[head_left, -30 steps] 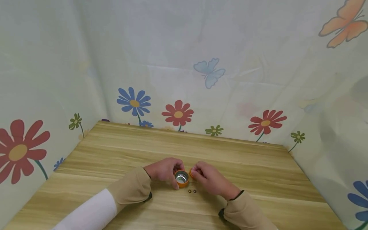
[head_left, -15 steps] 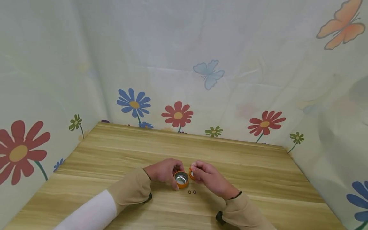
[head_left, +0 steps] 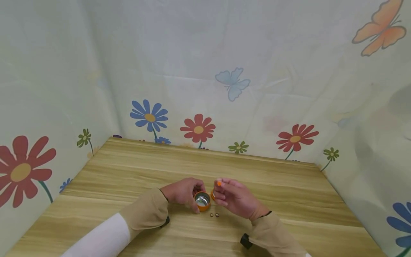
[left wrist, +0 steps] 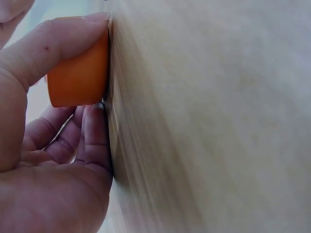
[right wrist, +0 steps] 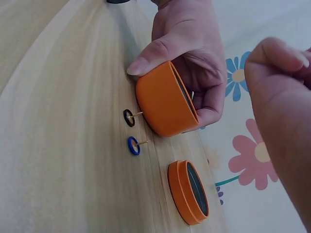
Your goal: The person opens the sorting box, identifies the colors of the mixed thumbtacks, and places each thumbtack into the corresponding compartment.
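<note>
My left hand (head_left: 184, 192) holds a round orange tin (head_left: 203, 207) upright on the table, thumb on the near side and fingers behind it. In the left wrist view the thumb presses the orange wall (left wrist: 80, 80). Bare shiny metal shows inside the tin. Above the orange lid (right wrist: 187, 191), which lies on the table right of the tin, my right hand (head_left: 237, 198) pinches a small orange thumbtack (head_left: 219, 183) between thumb and finger. In the right wrist view that hand (right wrist: 284, 111) is partly seen, its fingertips cut off by the edge.
Two thumbtacks, one black (right wrist: 129, 117) and one blue (right wrist: 134, 145), lie point up on the table in front of the tin. The wood-grain table (head_left: 144, 160) meets a pale flowered curtain (head_left: 179, 82) at the back and sides.
My right hand has lifted off the lid and turned, and the orange thumbtack now shows at its fingertips. The left hand and tin stay in place.
</note>
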`<move>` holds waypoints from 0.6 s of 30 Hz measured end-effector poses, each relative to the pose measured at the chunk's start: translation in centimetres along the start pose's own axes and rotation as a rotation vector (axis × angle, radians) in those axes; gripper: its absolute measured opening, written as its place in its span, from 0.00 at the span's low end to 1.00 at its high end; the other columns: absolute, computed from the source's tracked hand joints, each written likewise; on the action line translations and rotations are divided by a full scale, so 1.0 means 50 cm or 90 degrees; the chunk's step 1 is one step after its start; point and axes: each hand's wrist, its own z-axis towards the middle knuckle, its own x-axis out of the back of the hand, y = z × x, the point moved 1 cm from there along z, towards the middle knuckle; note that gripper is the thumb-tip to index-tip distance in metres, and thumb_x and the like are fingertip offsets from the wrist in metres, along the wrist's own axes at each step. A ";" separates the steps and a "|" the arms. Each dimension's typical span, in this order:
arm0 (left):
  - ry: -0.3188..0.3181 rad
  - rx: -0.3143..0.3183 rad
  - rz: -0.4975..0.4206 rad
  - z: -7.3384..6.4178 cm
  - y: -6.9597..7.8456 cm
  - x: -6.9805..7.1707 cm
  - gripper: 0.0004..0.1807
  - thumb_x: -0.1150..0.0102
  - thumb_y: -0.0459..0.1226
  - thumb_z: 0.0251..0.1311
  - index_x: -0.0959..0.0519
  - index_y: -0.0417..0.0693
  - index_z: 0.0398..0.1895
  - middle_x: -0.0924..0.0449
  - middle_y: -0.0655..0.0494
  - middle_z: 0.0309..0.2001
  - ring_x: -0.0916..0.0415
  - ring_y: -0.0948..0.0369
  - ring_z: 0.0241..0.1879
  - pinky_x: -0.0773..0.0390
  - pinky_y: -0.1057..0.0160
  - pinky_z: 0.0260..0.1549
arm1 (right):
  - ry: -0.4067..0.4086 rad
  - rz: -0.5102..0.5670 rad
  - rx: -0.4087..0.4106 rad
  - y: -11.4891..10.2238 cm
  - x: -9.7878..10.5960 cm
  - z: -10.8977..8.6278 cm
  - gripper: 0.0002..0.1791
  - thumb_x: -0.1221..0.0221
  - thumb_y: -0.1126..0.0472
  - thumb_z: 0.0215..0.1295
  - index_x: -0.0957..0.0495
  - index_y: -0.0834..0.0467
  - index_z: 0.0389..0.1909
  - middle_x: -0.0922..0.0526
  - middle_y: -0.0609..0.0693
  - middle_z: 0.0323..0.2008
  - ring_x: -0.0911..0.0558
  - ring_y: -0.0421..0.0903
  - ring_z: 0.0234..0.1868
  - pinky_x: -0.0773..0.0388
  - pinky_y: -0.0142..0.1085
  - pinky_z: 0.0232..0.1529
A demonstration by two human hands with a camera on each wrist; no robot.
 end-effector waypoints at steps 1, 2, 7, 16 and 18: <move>0.000 -0.001 -0.001 0.001 -0.001 0.000 0.28 0.17 0.27 0.33 0.21 0.47 0.41 0.19 0.59 0.37 0.24 0.61 0.38 0.24 0.65 0.39 | -0.015 0.013 0.008 -0.001 0.000 0.001 0.16 0.68 0.65 0.84 0.34 0.55 0.38 0.41 0.46 0.33 0.42 0.42 0.32 0.45 0.33 0.35; 0.000 -0.001 -0.001 0.001 -0.001 -0.001 0.28 0.17 0.27 0.33 0.21 0.47 0.41 0.19 0.59 0.37 0.24 0.61 0.37 0.24 0.65 0.39 | -0.029 0.024 0.014 -0.002 -0.001 0.001 0.16 0.70 0.66 0.83 0.35 0.55 0.36 0.42 0.46 0.33 0.42 0.42 0.32 0.45 0.34 0.35; 0.001 0.001 0.002 0.003 -0.003 -0.002 0.28 0.17 0.27 0.33 0.21 0.47 0.40 0.19 0.59 0.36 0.23 0.62 0.37 0.24 0.66 0.39 | -0.080 0.064 0.029 -0.006 -0.006 0.002 0.19 0.73 0.66 0.83 0.38 0.54 0.32 0.44 0.46 0.34 0.42 0.42 0.32 0.45 0.32 0.36; 0.000 0.004 -0.004 0.002 -0.001 -0.001 0.28 0.17 0.27 0.33 0.21 0.47 0.40 0.18 0.59 0.36 0.23 0.62 0.36 0.23 0.66 0.38 | -0.127 0.087 0.048 -0.009 -0.011 0.001 0.21 0.76 0.66 0.82 0.33 0.54 0.35 0.44 0.46 0.35 0.43 0.43 0.33 0.45 0.33 0.36; -0.002 0.002 -0.001 0.002 -0.001 -0.001 0.27 0.17 0.27 0.33 0.21 0.47 0.39 0.18 0.59 0.36 0.23 0.62 0.36 0.23 0.66 0.37 | -0.128 0.083 0.050 -0.008 -0.010 0.000 0.21 0.76 0.66 0.82 0.33 0.54 0.36 0.45 0.46 0.35 0.43 0.43 0.33 0.45 0.33 0.37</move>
